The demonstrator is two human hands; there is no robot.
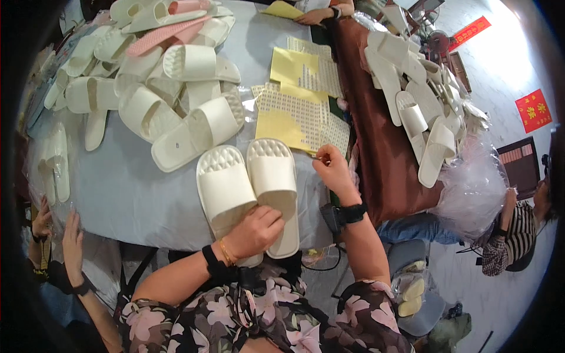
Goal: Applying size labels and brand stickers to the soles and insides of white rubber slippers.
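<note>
A pair of white slippers with quilted insoles lies side by side at the table's near edge: the left slipper [226, 182] and the right slipper [272, 176]. My left hand [253, 232] is across their heel halves, its fingers curled in and touching the slippers below the straps. At the near right corner of the yellow sticker sheets [288, 120], my right hand [333, 167] is closed in a pinch. Something small and dark shows at its fingertips, too small to name. Printed rows of small labels cover parts of the sheets.
A heap of white slippers [200, 65] with a pink slipper [168, 36] covers the table's far left. More slippers [426, 112] lie on a brown covered surface [376, 176] at right, beside clear plastic bags [474, 188]. Other people's hands show at left, far edge and right.
</note>
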